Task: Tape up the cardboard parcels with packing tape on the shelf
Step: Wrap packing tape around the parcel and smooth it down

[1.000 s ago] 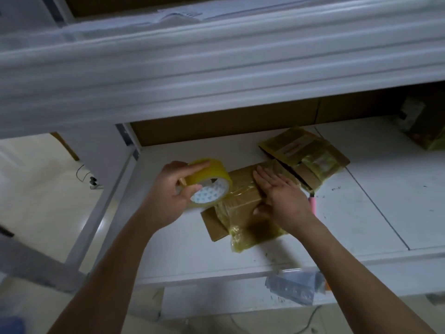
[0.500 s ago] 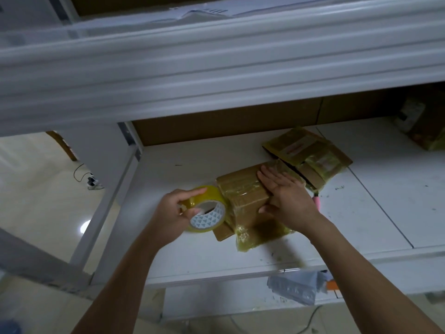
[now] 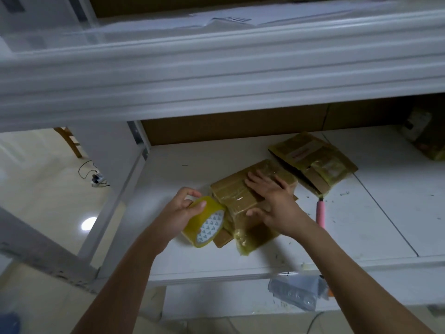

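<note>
While the roll of packing tape (image 3: 204,221) sits low at the near left edge of the parcel (image 3: 237,201), the left hand (image 3: 179,213) has its grip curled round the roll, thumb on the near rim and fingers over the far side, with the printed core facing the camera. The right hand (image 3: 274,201) lies flat on the parcel's top at about two o'clock from the roll, fingers spread and straight, pinning the box to the shelf (image 3: 183,165) rather than holding it. The parcel is already partly wrapped in shiny yellowish film, with loose film bunched at its near corner. To do this pass well, I judge the roll should stay close against the cardboard so the strip comes off taut, while the flat hand presses firmly enough that the box does not slide or lift; smoothing behind the roll would keep wrinkles out. A pink-handled tool (image 3: 320,213) lies at three o'clock, just beside the right wrist. Farther back, at one o'clock, a second taped parcel (image 3: 313,162) lies flat near the brown back panel (image 3: 228,127).
</note>
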Demonstrator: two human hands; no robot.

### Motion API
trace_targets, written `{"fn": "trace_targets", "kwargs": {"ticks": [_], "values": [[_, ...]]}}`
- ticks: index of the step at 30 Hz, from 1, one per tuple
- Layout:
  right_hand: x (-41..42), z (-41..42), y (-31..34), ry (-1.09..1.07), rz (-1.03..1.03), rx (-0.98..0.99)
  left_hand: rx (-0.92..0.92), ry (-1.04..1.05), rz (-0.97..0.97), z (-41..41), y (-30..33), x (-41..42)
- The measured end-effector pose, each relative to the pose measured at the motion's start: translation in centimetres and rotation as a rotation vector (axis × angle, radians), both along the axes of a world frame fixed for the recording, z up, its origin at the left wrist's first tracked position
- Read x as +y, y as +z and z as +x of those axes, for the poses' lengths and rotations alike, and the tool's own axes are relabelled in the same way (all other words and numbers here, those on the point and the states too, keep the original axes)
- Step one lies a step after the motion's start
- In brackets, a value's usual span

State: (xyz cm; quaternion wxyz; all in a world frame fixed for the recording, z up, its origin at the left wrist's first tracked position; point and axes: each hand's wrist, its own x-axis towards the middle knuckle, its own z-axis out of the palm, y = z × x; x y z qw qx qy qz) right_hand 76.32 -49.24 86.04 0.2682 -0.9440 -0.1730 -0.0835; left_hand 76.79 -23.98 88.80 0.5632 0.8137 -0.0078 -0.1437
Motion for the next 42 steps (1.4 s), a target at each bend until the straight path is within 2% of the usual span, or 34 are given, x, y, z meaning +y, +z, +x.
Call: {"fn": "trace_targets", "kwargs": {"ticks": [3,5,7,12,15,20,27,30,33,42], "values": [[2.2,-1.0,-0.3,-0.003,-0.092,-0.036,0.084,-0.002,-0.023,0.6,0.3,-0.2],[3.8,-1.4,-1.3,-0.074,-0.138,-0.138,0.099,-0.007,-0.044,0.8,0.3,-0.6],[4.3,-0.9,-2.0,-0.113,-0.071,-0.192,0.109,0.021,-0.069,0.8,-0.1,-0.7],[2.7,1.6,-2.2,0.047,0.156,-0.060,0.168,0.046,-0.076,1.1,-1.2,-0.4],[2.1,2.5,-2.0,0.113,0.207,0.005,0.238,0.034,0.037,0.6,-2.2,-0.5],[1.8,2.9,-1.7,0.120,0.239,0.057,0.234,0.077,0.028,0.0,-2.9,-1.3],[3.4,1.7,-1.8,0.021,0.119,-0.018,0.220,0.219,-0.034,-0.4,-3.8,-2.9],[4.4,1.5,-1.4,-0.057,0.096,-0.012,0.223,0.244,-0.031,0.0,-3.8,-3.1],[5.2,1.6,-2.0,-0.147,0.097,-0.092,0.217,0.242,-0.025,0.2,-3.5,-3.2],[5.6,2.2,-3.0,-0.188,0.128,-0.151,0.296,0.099,-0.274,-1.8,-4.0,-1.0]]}}
